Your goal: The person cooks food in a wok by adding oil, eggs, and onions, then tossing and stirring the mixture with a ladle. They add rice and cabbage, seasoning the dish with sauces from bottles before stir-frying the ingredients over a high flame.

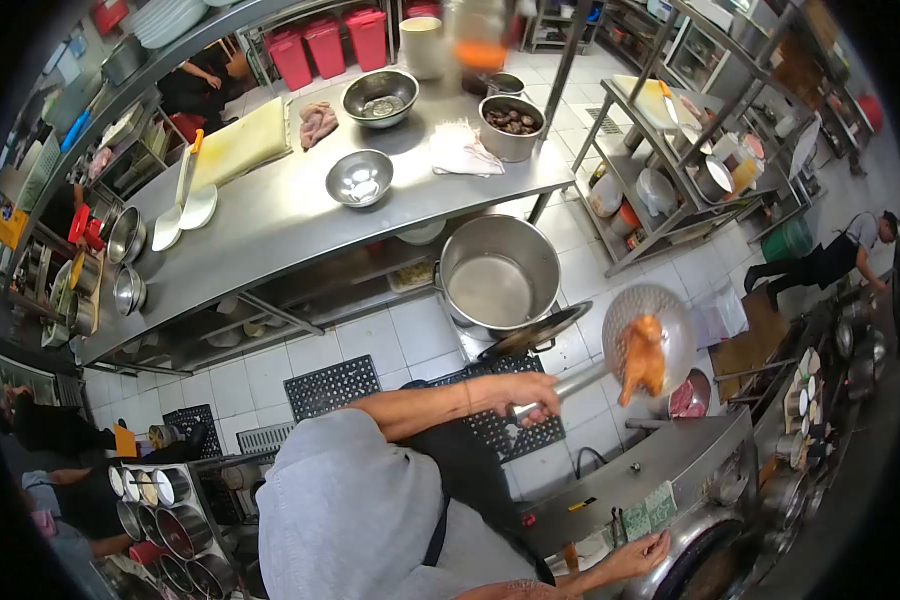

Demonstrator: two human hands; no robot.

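My left hand (527, 397) is wrapped around the handle of a large perforated skimmer (675, 330), held out over the floor. On the skimmer's bowl lies a browned whole bird (641, 358), perhaps a chicken or duck. My right hand (638, 557) is low at the right, beside the rim of a big round pan (690, 545). Its fingers are loosely curled and apart, with nothing visible in them. A green-and-white packet or cloth (652, 510) lies just beyond that hand.
A large steel pot (500, 275) stands on the floor side, its dark lid (535, 332) leaning against it. Behind is a steel table (270, 235) with bowls and a cutting board (240, 145). Black mats (332, 386) cover some tiles. Another person (835, 255) bends at far right.
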